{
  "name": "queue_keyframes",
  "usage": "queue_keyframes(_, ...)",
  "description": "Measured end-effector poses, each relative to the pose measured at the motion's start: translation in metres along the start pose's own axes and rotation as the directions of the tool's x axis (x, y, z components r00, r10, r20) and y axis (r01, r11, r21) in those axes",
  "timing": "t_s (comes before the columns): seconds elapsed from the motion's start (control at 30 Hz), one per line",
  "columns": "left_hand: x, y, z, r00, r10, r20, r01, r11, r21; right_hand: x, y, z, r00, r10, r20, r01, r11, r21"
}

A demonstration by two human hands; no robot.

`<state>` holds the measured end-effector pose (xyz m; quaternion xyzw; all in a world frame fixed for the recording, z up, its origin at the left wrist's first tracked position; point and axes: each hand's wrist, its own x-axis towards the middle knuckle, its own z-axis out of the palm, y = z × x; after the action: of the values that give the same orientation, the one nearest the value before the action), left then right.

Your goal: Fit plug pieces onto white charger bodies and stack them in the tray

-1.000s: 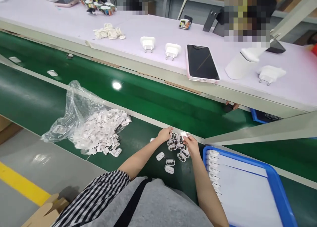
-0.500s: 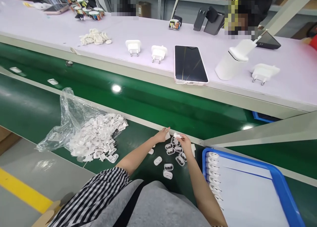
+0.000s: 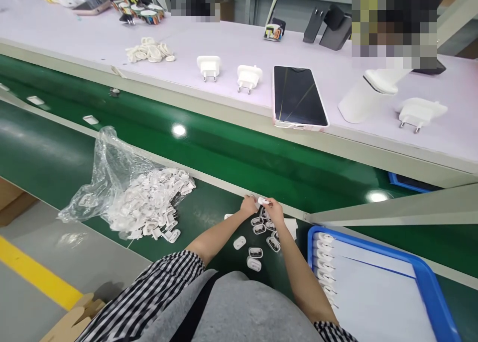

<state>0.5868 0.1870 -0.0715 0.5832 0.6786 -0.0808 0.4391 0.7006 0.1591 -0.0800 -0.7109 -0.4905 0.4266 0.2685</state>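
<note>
My left hand (image 3: pixel 248 206) and my right hand (image 3: pixel 275 210) meet over the green belt (image 3: pixel 209 210), both pinched on one small white charger shell (image 3: pixel 263 201). Just below them lies a cluster of several white shells (image 3: pixel 261 235) with dark openings facing up. At the left a heap of white parts (image 3: pixel 151 202) spills out of a clear plastic bag (image 3: pixel 108 172). A blue tray (image 3: pixel 429 287) at my right holds a row of white parts (image 3: pixel 323 262) along its left edge.
Across the belt a pale worktable (image 3: pixel 231 41) carries white plug adapters (image 3: pixel 209 66), a dark phone (image 3: pixel 299 96), a white stand (image 3: pixel 364 98), rubber finger cots (image 3: pixel 149 52) and tape rolls. Small white pieces (image 3: pixel 90 119) lie further up the belt. A yellow floor line (image 3: pixel 37 275) and cardboard lie at the lower left.
My hands have drawn together; the left hand now pinches the same shell as the right. The view has shifted slightly.
</note>
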Motion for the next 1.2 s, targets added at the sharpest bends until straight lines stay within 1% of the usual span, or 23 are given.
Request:
queue_keyframes(0.13,-0.005,0.004,0.004,0.999,-0.038,0.027,0.037,0.999,0.034,0.0,0.001,0.001,0.999,0.026,-0.025,-0.025,0.999,0.022)
queue_keyframes(0.2,-0.006,0.004,0.005,0.999,-0.03,0.042,0.026,0.997,0.078,0.0,0.001,0.001,0.998,0.05,-0.044,-0.048,0.998,0.046)
queue_keyframes(0.27,-0.007,0.002,0.004,0.997,0.045,0.062,-0.056,0.982,0.182,0.0,0.003,0.0,0.996,0.069,-0.055,-0.066,0.996,0.057)
queue_keyframes(0.33,-0.007,0.0,0.0,0.984,0.153,0.09,-0.173,0.942,0.288,-0.001,0.005,-0.003,0.995,0.077,-0.062,-0.073,0.995,0.062)
queue_keyframes(0.4,-0.007,-0.002,-0.006,0.966,0.237,0.106,-0.259,0.906,0.336,-0.002,0.006,-0.005,0.995,0.074,-0.062,-0.069,0.995,0.075)
queue_keyframes(0.5,-0.006,-0.003,-0.016,0.95,0.297,0.1,-0.313,0.879,0.36,-0.004,0.006,-0.005,0.998,0.031,-0.052,-0.027,0.997,0.069)
queue_keyframes(0.57,-0.006,-0.005,-0.02,0.942,0.321,0.101,-0.335,0.862,0.38,-0.004,0.003,-0.003,0.999,-0.018,-0.044,0.019,0.999,0.033)
queue_keyframes(0.67,-0.007,-0.013,-0.023,0.935,0.334,0.118,-0.353,0.85,0.39,-0.006,-0.002,0.003,0.997,-0.077,0.003,0.077,0.996,-0.041)
queue_keyframes(0.77,-0.008,-0.028,-0.028,0.948,0.302,0.103,-0.318,0.872,0.371,-0.008,-0.008,0.01,0.99,-0.129,0.066,0.136,0.982,-0.133)
queue_keyframes(0.87,-0.009,-0.043,-0.036,0.958,0.27,0.099,-0.287,0.896,0.338,-0.01,-0.014,0.019,0.968,-0.217,0.125,0.241,0.941,-0.239)
queue_keyframes(0.93,-0.011,-0.049,-0.039,0.953,0.276,0.122,-0.301,0.898,0.32,-0.011,-0.018,0.026,0.948,-0.258,0.185,0.306,0.896,-0.32)
queue_keyframes(1.0,-0.012,-0.052,-0.039,0.946,0.3,0.124,-0.323,0.898,0.298,-0.012,-0.021,0.032,0.935,-0.257,0.245,0.339,0.852,-0.4)
queue_keyframes(1.07,-0.014,-0.052,-0.037,0.935,0.339,0.1,-0.353,0.895,0.272,-0.013,-0.023,0.037,0.931,-0.231,0.281,0.341,0.824,-0.452)
queue_keyframes(1.2,-0.012,-0.051,-0.032,0.916,0.396,0.07,-0.399,0.877,0.269,-0.013,-0.026,0.041,0.931,-0.192,0.311,0.324,0.826,-0.461)
